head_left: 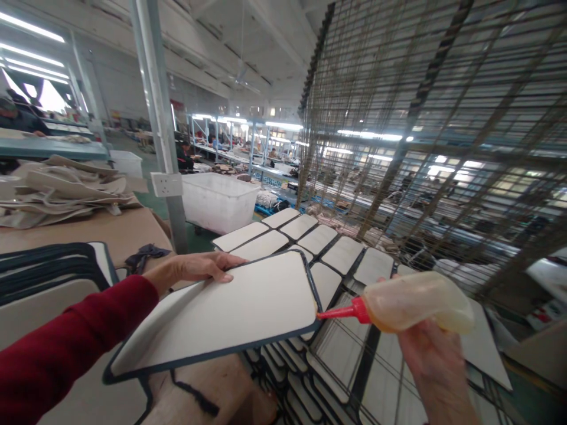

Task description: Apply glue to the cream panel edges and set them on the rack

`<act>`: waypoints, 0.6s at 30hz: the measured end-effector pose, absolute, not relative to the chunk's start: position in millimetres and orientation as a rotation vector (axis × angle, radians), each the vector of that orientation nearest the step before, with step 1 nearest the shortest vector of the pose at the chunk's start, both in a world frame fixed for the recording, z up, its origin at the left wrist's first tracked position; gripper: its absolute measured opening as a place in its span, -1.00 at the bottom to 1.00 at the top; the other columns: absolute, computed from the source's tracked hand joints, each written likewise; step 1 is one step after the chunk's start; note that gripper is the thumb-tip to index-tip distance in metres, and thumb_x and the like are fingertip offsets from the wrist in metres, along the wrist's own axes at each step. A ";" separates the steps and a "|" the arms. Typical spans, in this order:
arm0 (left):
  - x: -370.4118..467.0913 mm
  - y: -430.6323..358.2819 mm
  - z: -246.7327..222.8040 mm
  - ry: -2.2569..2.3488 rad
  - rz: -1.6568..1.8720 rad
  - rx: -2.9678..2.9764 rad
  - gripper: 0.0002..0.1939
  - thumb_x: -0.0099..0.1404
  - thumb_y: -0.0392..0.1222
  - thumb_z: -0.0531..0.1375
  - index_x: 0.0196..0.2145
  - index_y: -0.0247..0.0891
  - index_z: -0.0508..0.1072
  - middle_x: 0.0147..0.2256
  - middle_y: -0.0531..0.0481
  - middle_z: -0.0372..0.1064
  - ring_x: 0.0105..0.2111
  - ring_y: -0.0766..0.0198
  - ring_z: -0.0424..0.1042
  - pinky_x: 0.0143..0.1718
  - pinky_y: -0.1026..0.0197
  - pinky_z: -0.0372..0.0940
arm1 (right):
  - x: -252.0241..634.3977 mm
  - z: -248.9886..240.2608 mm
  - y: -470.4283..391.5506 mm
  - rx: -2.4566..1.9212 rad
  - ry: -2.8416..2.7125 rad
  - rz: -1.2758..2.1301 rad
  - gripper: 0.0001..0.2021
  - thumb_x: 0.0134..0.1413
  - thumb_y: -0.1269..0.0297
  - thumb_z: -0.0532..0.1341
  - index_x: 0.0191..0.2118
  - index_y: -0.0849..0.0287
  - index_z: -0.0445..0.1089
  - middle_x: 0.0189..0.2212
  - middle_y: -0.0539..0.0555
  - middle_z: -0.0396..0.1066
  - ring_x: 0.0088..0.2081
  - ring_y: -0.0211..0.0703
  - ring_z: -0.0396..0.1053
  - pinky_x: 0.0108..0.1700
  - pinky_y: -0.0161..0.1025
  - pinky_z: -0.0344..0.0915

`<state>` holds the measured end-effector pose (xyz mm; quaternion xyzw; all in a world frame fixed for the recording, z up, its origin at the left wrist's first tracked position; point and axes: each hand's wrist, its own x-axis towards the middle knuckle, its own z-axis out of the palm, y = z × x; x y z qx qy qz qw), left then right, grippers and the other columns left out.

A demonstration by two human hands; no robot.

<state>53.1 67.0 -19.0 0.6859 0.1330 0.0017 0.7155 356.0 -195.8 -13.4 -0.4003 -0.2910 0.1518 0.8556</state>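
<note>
Pinches one panel (221, 316) by its far edge in the left hand (195, 267), left of centre, with thumb on the pale face; at lower right, wraps the right hand (434, 357) around one bottle (411, 301). Points the red nozzle (343, 311) at the panel's dark right rim, just beside or touching. Looks light, thin and fairly stiff; probably best held by the long edge, away from that perhaps tacky rim. As for the bottle, seems soft, best gripped round its belly. Beyond, right of centre, shows over ten other panels (316, 239), too overlapped to count; likewise one uncountable stack (48, 268) at far left. Farther off, shows one large bin (219, 203) and one post (157, 106).
</note>
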 end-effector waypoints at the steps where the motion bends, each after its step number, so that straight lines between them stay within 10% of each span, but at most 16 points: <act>1: 52.6 66.6 -20.4 0.303 0.014 1.512 -0.37 0.06 -0.21 0.31 0.11 -0.23 0.35 -0.07 -0.07 0.47 -0.15 0.12 0.46 -0.16 0.26 0.33 | 355.6 -14.7 -196.2 -0.841 -0.620 0.301 -0.37 -0.42 0.12 0.48 -0.07 0.05 0.42 -0.04 0.18 0.42 -0.08 0.16 0.42 0.06 0.20 0.25; 18: 56.0 60.7 -58.3 0.292 0.205 1.332 -0.36 0.11 -0.22 0.30 0.16 -0.23 0.29 0.02 -0.15 0.40 -0.11 0.13 0.45 -0.13 0.24 0.34 | 340.6 -27.1 -186.5 -0.794 -0.648 0.061 -0.54 -0.20 0.20 0.41 -0.08 0.11 0.42 -0.09 0.09 0.45 0.03 0.05 0.34 0.02 -0.03 0.33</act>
